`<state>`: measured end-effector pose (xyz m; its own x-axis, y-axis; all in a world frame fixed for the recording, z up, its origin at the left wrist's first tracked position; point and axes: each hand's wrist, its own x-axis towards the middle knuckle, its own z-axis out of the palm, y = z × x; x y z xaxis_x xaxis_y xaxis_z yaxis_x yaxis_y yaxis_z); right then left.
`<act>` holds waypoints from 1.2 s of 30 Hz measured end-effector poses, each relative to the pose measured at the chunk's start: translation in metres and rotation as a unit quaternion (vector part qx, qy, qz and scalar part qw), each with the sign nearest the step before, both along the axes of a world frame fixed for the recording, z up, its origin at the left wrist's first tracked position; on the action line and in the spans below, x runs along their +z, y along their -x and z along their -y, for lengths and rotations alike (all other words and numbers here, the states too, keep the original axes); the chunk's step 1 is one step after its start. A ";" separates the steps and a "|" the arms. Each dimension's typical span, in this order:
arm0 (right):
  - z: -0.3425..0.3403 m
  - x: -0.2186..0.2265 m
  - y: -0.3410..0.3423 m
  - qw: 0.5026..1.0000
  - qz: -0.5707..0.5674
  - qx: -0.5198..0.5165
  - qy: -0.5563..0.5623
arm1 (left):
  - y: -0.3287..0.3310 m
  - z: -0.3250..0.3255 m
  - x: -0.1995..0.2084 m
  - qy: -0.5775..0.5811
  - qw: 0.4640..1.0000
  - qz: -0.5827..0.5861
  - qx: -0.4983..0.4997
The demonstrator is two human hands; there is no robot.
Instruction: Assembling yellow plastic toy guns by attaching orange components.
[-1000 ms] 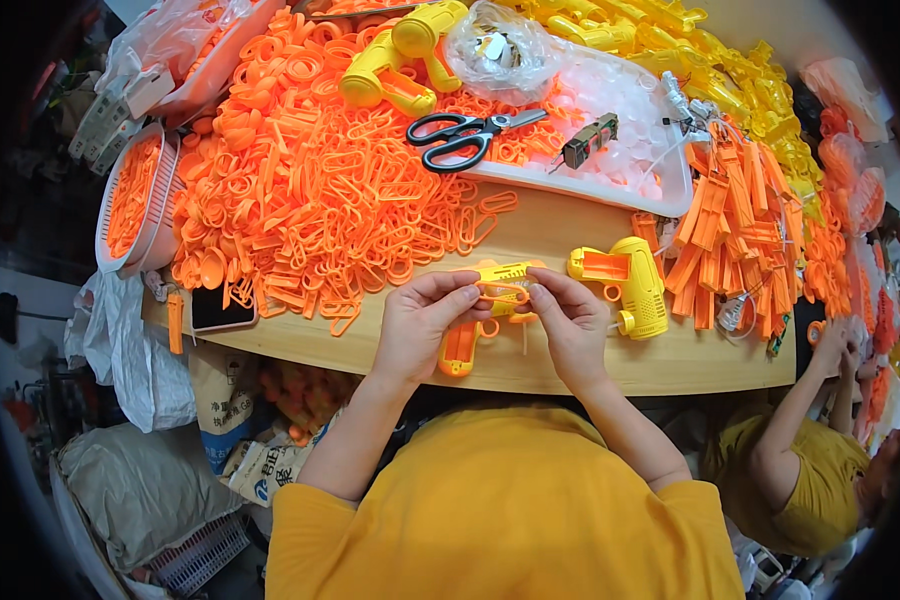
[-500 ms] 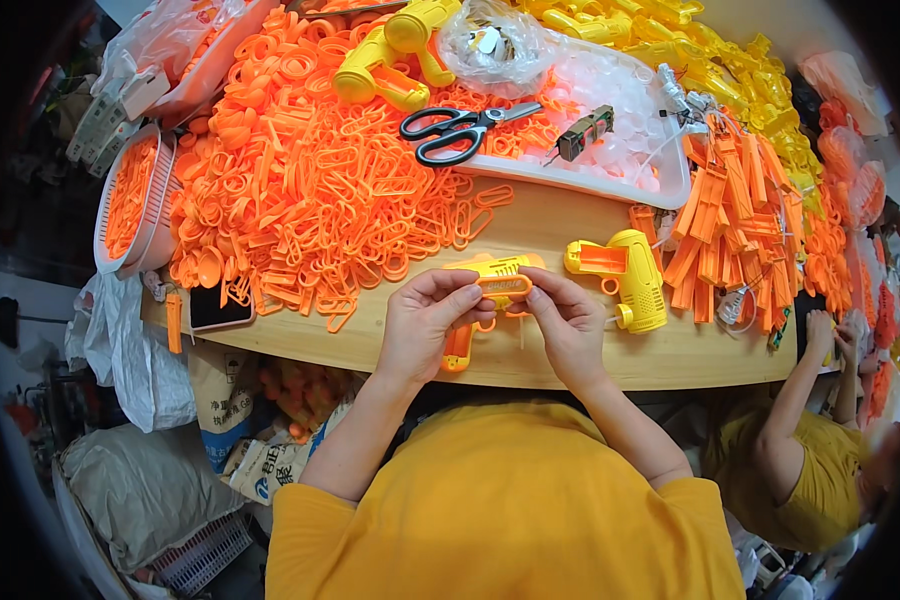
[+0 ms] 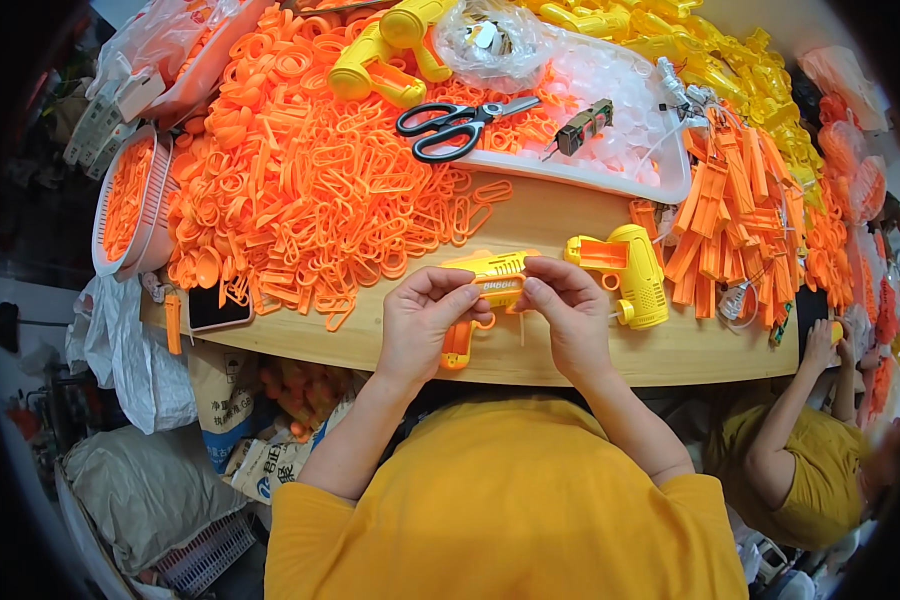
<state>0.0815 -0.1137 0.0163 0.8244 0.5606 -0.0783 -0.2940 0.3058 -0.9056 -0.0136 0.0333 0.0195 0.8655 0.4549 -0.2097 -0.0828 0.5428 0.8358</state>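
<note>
Because this orange oval piece (image 3: pixel 500 291) looks like light, stiff, slick plastic, I'd grip its ends, where my left hand (image 3: pixel 421 318) and right hand (image 3: pixel 574 318) pinch it.

From here I count two hands (image 3: pixel 415 325) at one small orange piece (image 3: pixel 501 291). Two yellow housings (image 3: pixel 642 280) lie on the surface (image 3: pixel 530 222), two more by the orange heap (image 3: pixel 240 150). There's one pair of scissors (image 3: pixel 478 119), one white tray (image 3: pixel 570 178), one dark phone (image 3: pixel 220 308), one slatted basket (image 3: pixel 157 230), one co-worker (image 3: pixel 790 480). The loops (image 3: pixel 355 180) are too many to count.
</note>
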 end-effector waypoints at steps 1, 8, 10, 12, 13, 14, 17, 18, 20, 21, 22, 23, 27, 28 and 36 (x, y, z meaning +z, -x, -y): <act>0.000 0.001 -0.001 0.999 -0.040 0.001 -0.013 | 0.001 -0.001 -0.001 -0.001 1.000 0.005 -0.006; -0.004 0.006 -0.009 0.991 -0.136 0.010 -0.007 | -0.004 -0.011 0.018 -0.579 0.808 0.076 0.074; -0.009 0.010 -0.007 0.990 -0.140 0.029 -0.010 | 0.000 -0.015 0.021 -0.583 0.808 0.063 0.057; -0.012 0.017 -0.006 0.990 -0.138 0.034 0.009 | 0.000 -0.021 0.019 -0.661 0.744 0.097 0.014; -0.014 0.018 -0.005 0.990 -0.136 0.036 0.028 | -0.001 -0.022 0.020 -0.673 0.730 0.113 0.019; -0.018 0.018 -0.004 0.990 -0.136 0.036 0.028 | -0.001 -0.024 0.020 -0.673 0.730 0.113 0.019; -0.021 0.015 -0.001 0.997 -0.013 0.007 0.075 | 0.000 -0.029 0.017 -0.687 0.720 0.103 0.004; -0.020 0.012 -0.001 0.972 0.162 -0.011 0.172 | -0.001 -0.030 0.015 -0.694 0.714 0.092 -0.010; -0.018 0.006 -0.003 0.907 0.330 -0.026 0.262 | -0.001 -0.034 0.012 -0.700 0.709 0.079 -0.025; -0.018 0.003 -0.008 0.832 0.475 -0.069 0.277 | -0.001 -0.036 0.011 -0.711 0.698 0.072 -0.042; -0.019 0.000 -0.011 0.735 0.606 -0.110 0.284 | -0.002 -0.037 0.010 -0.722 0.687 0.064 -0.059; -0.019 -0.005 -0.008 0.765 0.574 -0.092 0.277 | -0.002 -0.037 0.011 -0.722 0.687 0.063 -0.059; -0.019 -0.031 -0.014 0.798 0.555 -0.048 0.231 | -0.005 -0.036 0.016 -0.710 0.695 0.044 -0.099; -0.020 -0.034 -0.013 0.824 0.523 -0.054 0.213 | -0.005 -0.036 0.017 -0.710 0.695 0.031 -0.108; -0.029 -0.036 -0.010 0.853 0.479 -0.090 0.186 | -0.001 -0.041 0.016 -0.679 0.727 0.009 -0.099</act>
